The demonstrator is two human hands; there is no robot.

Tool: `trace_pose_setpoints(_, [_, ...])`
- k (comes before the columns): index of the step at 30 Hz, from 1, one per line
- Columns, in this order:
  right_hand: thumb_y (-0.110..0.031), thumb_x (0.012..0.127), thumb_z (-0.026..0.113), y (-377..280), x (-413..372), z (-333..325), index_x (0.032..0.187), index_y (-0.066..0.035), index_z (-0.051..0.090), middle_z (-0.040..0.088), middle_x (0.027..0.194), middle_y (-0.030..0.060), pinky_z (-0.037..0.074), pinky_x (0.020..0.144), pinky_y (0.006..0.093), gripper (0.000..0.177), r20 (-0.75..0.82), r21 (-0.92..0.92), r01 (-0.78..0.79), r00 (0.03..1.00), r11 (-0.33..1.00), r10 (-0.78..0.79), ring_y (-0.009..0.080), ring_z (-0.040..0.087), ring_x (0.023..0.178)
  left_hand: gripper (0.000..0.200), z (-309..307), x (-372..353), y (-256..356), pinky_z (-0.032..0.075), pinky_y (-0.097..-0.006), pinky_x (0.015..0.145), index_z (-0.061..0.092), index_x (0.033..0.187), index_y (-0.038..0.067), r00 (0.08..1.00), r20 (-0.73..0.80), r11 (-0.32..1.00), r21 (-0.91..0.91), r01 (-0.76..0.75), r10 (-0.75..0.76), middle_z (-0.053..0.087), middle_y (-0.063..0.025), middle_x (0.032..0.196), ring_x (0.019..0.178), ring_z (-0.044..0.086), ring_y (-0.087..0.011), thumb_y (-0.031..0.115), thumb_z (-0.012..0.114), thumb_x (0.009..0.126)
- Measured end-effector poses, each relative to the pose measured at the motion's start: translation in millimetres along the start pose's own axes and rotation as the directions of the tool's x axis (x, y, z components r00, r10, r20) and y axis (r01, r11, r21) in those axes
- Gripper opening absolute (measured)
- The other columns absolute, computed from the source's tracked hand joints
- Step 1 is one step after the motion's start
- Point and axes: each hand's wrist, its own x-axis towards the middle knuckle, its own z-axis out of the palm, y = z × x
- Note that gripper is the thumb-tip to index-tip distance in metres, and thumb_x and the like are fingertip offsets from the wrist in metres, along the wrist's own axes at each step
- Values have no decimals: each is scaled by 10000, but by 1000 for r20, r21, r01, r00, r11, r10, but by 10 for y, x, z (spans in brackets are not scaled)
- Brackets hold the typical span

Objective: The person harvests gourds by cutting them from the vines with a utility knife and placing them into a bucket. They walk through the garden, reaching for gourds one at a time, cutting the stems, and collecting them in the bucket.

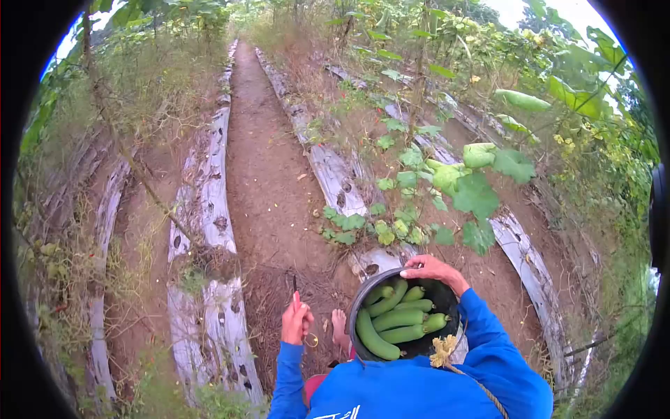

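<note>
My left hand point(296, 322) is closed around the red handle of a small knife point(296, 300), whose dark, thin blade points up and away from me. With its fingers over the far rim, my right hand point(434, 271) grips a black bucket point(357, 305) held against my body. Several long green gourds point(399, 319) lie inside the bucket, one of them curved along its left wall. A rope point(481, 388) with a frayed, knotted end hangs at the bucket's near right side.
A dirt path point(262, 160) runs straight ahead between beds covered with torn silvery plastic point(215, 181). Leafy vines point(474, 195) stand ahead to the right, and a thin leaning stick point(150, 188) is on the left. My bare foot point(339, 327) shows below.
</note>
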Motion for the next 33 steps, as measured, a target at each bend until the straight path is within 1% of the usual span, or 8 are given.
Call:
trace_pose_setpoints(4, [-497,838,731,189,1214,-300,964,-72,706,655,901,-8,442,772,276,444,116,33,32,993,999,-36,95,566,856,187,-4,875,-65,348,-233,369,556,954,96,997,7,997,-30,72,-72,588,-49,676,454,453,-84,283,549,954])
trace_pose_setpoints(6, [-513,811,750,44,1701,-518,949,-70,708,662,875,-3,443,745,273,466,108,46,48,993,998,-53,99,572,833,181,12,1277,-13,349,-238,367,552,953,99,984,-27,983,-47,177,-179,584,-50,672,448,451,-89,279,549,953])
trace_pose_setpoints(10, [-508,794,770,-220,2527,-946,976,-64,702,661,883,-1,438,753,273,485,130,60,21,991,998,-29,99,568,837,168,151,1889,372,326,-239,357,563,955,87,976,-58,970,-134,202,-211,584,-37,663,426,418,-73,255,557,950])
trace_pose_setpoints(15, [-491,816,757,-712,3381,-1259,1011,-71,700,671,926,-8,442,790,267,467,206,38,24,978,999,-31,94,572,875,167,24,2674,786,323,-240,354,559,963,84,986,-121,980,-174,96,-118,582,-42,663,422,417,-77,250,553,949])
trace_pose_setpoints(21, [-496,834,738,-880,4619,-1427,1019,-67,701,679,958,4,442,836,266,468,235,-13,7,972,1000,-4,96,579,924,203,-360,3724,1218,358,-249,368,548,945,75,982,-172,980,-197,42,-77,580,-60,653,449,462,-98,277,571,942])
trace_pose_setpoints(24, [-487,832,740,-1177,4968,-1494,1033,-60,694,662,970,4,442,829,268,475,108,20,-5,994,1000,3,98,573,925,208,-675,4408,1347,358,-251,370,552,942,82,983,-139,981,-166,98,-122,591,-60,659,451,469,-103,287,583,935])
trace_pose_setpoints(29, [-468,825,753,-1393,5454,-1812,1060,-56,687,641,946,-3,435,780,256,479,-21,96,-70,997,993,73,95,556,884,210,-967,5652,2120,343,-235,358,554,938,86,981,-89,984,-66,167,-172,594,-51,669,447,461,-84,295,579,941])
trace_pose_setpoints(33, [-451,821,762,-1588,5691,-1913,1078,-56,685,638,942,-3,433,745,254,478,-181,129,-56,980,990,79,95,545,852,219,-936,6503,2908,325,-219,367,556,944,78,999,40,994,104,-13,9,582,-33,675,446,434,-58,296,577,943])
